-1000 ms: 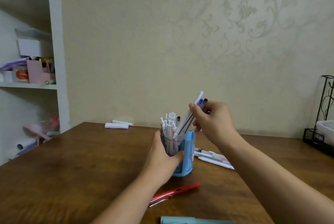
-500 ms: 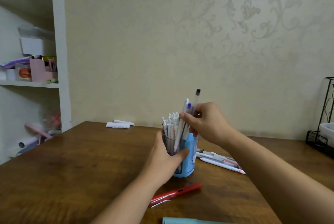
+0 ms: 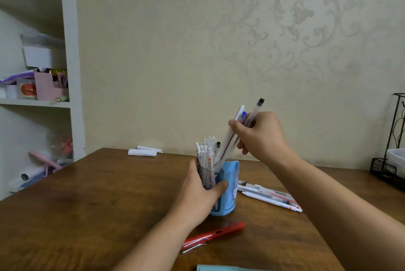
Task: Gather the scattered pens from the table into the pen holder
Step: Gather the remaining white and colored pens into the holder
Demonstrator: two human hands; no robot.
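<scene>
Blue pen holder point(image 3: 228, 192) upright near the middle of the brown surface point(image 3: 87, 205), already crowded with white pens point(image 3: 206, 157) standing in its clear inner cup. Left hand point(image 3: 200, 196) wrapped round the holder's near-left side, fingers curled behind it and thumb pressed across the front. Above and to the right of the holder, right hand point(image 3: 260, 137) pinching a bundle of three pens point(image 3: 238, 130), fingers closed narrow on their upper halves; bundle tilted, tops leaning right, lower ends dipping at the holder's rim among the standing pens. Whether those tips sit inside the cup: cannot tell, the white pens block the view.

Just right of the holder, flat on the surface, a loose cluster of white and clear pens point(image 3: 269, 197), partly hidden under the right forearm. In front of the holder, a red pen point(image 3: 215, 233) lying slantwise with a metal clip showing. Further in front, at the bottom edge, a strip of a pale blue object point(image 3: 219, 268). Behind the holder to the left, by the wall, two white rolled items point(image 3: 143, 151). Far left of the holder, a white shelf unit point(image 3: 70, 62) with boxes; far right, a black wire rack point(image 3: 388, 161).
</scene>
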